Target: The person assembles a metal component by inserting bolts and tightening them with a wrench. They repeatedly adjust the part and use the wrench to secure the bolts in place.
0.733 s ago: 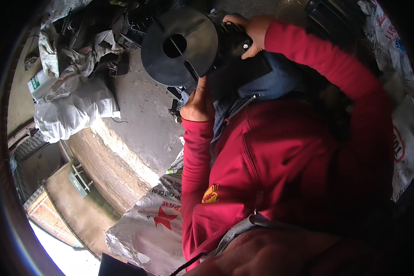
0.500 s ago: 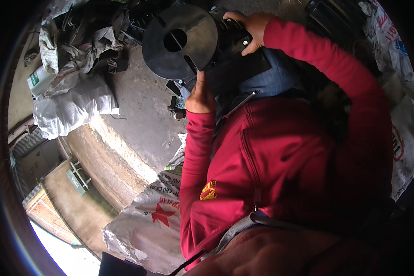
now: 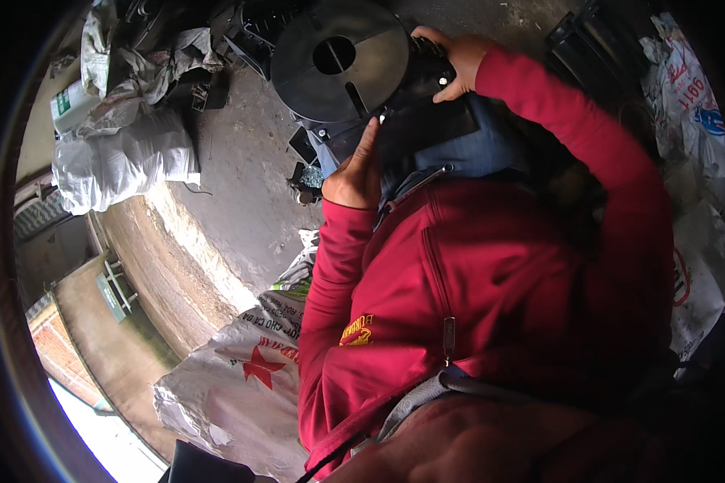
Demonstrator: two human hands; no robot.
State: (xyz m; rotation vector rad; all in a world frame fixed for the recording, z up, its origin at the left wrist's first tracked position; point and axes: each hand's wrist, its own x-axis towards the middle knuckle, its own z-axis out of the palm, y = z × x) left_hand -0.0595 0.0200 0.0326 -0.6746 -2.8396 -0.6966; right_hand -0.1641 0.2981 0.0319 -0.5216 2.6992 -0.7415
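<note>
Rough grey concrete floor (image 3: pixel 242 185) fills the upper middle of the view, edged by a worn stone kerb (image 3: pixel 177 266) and littered with bulging sacks.

A round black disc (image 3: pixel 340 58) with a central hole and a radial slot is held up over the lap, fixed to a dark boxy housing (image 3: pixel 415 80) beneath it. The left hand (image 3: pixel 353 173) is pressed against the lower edge of the housing, fingers pointing upward along it; whether they curl round the edge cannot be told. The right hand (image 3: pixel 451 60) is closed over the far top corner of the housing, just beside the disc's rim. The two hands are thus kept apart, one on each side of the same assembly, and it is steadied between them above the blue-grey trousers (image 3: pixel 459 153).

The step in hand is judged to be the handling or turning over of this disc-and-housing piece, perhaps so that a part can be taken off. A firm hold by one hand would be called for next, so that the other could be freed.

As for containers, a grey-white sack (image 3: pixel 125 161) is seen lying stuffed full at the left, its contents hidden. A white woven sack (image 3: pixel 234 386) with a red star lies crumpled by the left sleeve (image 3: pixel 330 298), and a printed white sack (image 3: pixel 701 105) stands at the right; what is inside cannot be told. A dark crate-like thing (image 3: pixel 258 32) lies behind the disc.
</note>
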